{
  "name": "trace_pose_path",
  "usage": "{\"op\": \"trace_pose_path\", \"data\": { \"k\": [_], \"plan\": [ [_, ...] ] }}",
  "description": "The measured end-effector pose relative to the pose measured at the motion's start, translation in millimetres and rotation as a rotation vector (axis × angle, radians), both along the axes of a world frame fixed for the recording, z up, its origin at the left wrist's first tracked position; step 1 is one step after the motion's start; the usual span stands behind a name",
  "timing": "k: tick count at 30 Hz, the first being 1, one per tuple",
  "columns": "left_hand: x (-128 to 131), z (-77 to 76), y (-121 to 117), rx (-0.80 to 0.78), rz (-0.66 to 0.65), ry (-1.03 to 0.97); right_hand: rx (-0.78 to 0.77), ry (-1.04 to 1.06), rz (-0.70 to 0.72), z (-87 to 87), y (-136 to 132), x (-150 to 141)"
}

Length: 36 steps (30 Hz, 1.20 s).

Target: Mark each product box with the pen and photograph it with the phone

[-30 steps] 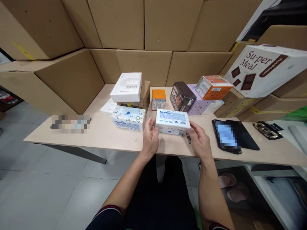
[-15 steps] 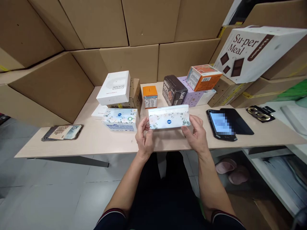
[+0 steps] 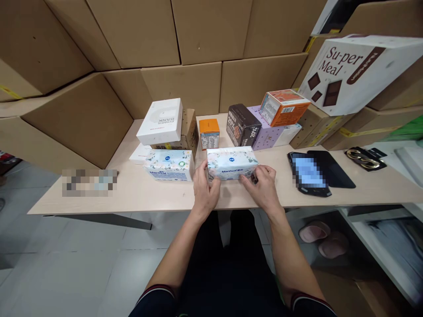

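Observation:
Between my two hands is a pack of tissues (image 3: 231,164), white with a floral print and a blue logo, its lettered long side turned toward me. My left hand (image 3: 205,188) grips its left end, thumb at the front lower corner. At the other end, my right hand (image 3: 262,187) closes on the right lower corner. The pack appears to rest on the table (image 3: 172,195). A matching tissue pack (image 3: 169,165) stands just left of my left hand. Behind them are a small orange box (image 3: 209,133) and a dark brown box (image 3: 243,126).
A white power bank box (image 3: 161,119) lies on a brown carton (image 3: 190,132) at the left. An orange box (image 3: 284,108) sits on a purple box (image 3: 269,135). At right are a phone (image 3: 310,174) and scissors (image 3: 363,158). Large cardboard boxes (image 3: 181,86) wall the back.
The tissue pack has tipped and come down toward the table, so its lettered side now faces me. Both hands have moved slightly lower with it. The view has shifted a little.

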State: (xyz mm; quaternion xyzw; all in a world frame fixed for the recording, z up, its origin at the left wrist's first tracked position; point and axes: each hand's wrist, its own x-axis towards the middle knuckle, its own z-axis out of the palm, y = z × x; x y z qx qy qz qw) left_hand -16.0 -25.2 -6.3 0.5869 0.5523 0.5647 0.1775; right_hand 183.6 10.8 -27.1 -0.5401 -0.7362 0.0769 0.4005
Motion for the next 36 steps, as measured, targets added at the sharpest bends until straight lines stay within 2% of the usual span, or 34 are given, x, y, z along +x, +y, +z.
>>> {"op": "trace_pose_path", "data": {
  "k": [4, 9, 15, 18, 23, 26, 29, 33, 36],
  "plan": [
    [1.3, -0.4, -0.7, 0.002, -0.042, -0.041, 0.006, -0.007, 0.008, -0.5, -0.7, 1.3],
    [2.8, 0.2, -4.8, -0.014, 0.039, 0.006, 0.019, -0.015, 0.010, -1.3, -0.5, 2.9],
    [4.6, -0.1, -6.7, 0.125, 0.078, 0.162, -0.030, -0.069, -0.115, -3.0, 1.7, 3.3],
    [4.8, -1.0, -6.2, 0.130, 0.064, 0.168, -0.089, -0.144, -0.166, -3.6, 3.7, 2.0],
    [5.7, -1.5, -5.3, 0.157, 0.080, 0.193, -0.085, -0.145, -0.185, -5.3, 7.1, -0.2],
    [6.8, -1.6, -4.5, 0.187, 0.098, 0.219, -0.086, -0.041, -0.221, -5.5, 7.1, 1.5],
    [7.3, -1.8, -2.9, 0.174, 0.099, 0.211, -0.098, 0.185, -0.219, -4.5, 5.6, 7.1],
    [5.3, -3.0, 1.1, 0.097, 0.034, 0.107, -0.158, 0.592, -0.185, -4.4, 4.3, 17.4],
    [3.2, -4.3, 4.6, 0.014, -0.034, 0.001, -0.220, 0.705, -0.163, -4.0, 5.0, 19.8]
  ]
}}
